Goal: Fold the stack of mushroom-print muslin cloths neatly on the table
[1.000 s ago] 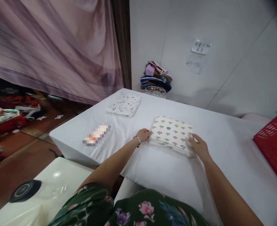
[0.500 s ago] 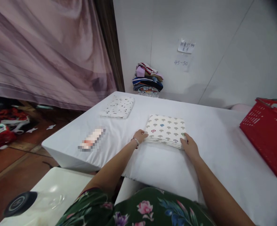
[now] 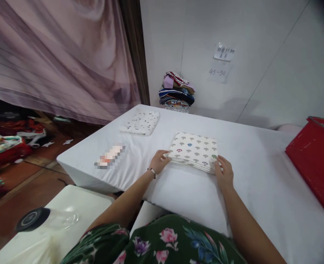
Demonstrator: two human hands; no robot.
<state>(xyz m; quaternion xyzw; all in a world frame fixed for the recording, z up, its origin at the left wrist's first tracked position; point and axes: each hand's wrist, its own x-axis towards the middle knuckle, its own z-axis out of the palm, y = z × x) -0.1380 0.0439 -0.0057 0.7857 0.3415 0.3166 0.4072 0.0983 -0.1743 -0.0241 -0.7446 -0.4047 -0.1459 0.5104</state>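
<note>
— How are the hands set?
— Both are loose, gripping nothing. The left hand (image 3: 158, 161) lies with its fingers stretched out, tips against the near left corner of the folded mushroom-print cloth (image 3: 194, 147). The right hand (image 3: 224, 173) rests flat at its near right corner.
— And the cloth?
— It lies flat on the white table (image 3: 261, 183), near the front edge. A second folded cloth (image 3: 140, 122) lies well apart at the far left, and a red basket (image 3: 313, 161) is off to the right.

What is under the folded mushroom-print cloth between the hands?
The folded mushroom-print cloth lies flat on the white table cover. Left hand and right hand touch its near corners. Anything between its layers or below the cover is hidden.
</note>
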